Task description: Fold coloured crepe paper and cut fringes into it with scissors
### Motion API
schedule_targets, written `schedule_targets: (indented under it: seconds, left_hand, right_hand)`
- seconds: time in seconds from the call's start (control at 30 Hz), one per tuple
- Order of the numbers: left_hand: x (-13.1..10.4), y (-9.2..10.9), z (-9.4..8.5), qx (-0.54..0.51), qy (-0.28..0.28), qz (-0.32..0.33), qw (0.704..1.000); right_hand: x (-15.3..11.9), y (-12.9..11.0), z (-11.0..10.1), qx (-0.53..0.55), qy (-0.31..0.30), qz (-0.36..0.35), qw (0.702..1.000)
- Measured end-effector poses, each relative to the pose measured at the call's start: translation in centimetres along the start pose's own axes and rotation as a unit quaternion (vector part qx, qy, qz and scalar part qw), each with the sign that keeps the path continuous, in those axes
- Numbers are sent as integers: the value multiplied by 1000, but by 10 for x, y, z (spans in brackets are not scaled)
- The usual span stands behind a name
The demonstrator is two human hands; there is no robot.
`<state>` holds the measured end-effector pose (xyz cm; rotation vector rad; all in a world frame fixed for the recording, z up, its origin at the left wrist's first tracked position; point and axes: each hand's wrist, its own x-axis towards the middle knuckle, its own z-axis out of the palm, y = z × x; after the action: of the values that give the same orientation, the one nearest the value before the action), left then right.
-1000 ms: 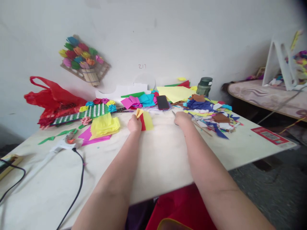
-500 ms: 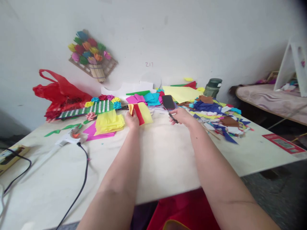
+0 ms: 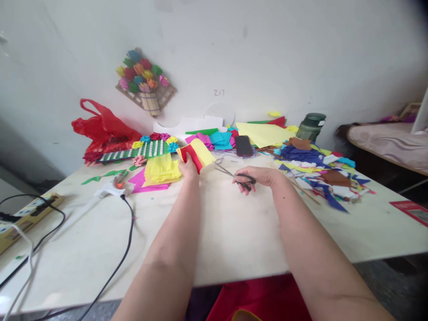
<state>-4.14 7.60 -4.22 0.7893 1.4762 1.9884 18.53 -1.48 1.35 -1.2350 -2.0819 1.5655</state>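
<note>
Over the table (image 3: 230, 236), left grip (image 3: 189, 167) pinches paper sheets (image 3: 202, 154) and right grip (image 3: 257, 175) clasps scissors (image 3: 248, 177).

The left forearm (image 3: 174, 240) and right forearm (image 3: 310, 249) are bare, and so are the left hand (image 3: 189, 168) and right hand (image 3: 260, 174) — a small round spot (image 3: 284, 197) marks the right forearm near the wrist, and a crease (image 3: 347, 297) runs across it farther up. Between the forearms shows deep red cloth (image 3: 264, 294) with a curved yellow edging (image 3: 245, 310) — dark purple cloth (image 3: 202, 305) at its left.
</note>
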Motion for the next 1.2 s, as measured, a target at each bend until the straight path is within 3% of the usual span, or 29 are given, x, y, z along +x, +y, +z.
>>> schedule_targets:
  seconds: [0.1,0.2,0.4,0.6,1.2]
  left_hand:
    - [-4,3,3,-89,-13,-54,994]
    - [-11,4,8,-97,-10,-71,993]
    - [-20,2,11,14,7,-30,999]
    - [-20,1,9,161,8,20,987]
    - [-25,15,-5,231,28,19,972]
  right_hand:
    - [10,1,7,13,-5,-7,1000]
    - [24,2,16,37,-7,-39,999]
    - [39,-1,34,68,25,-77,994]
    - [40,-1,38,110,44,-74,990]
    - [49,5,48,160,41,-92,982]
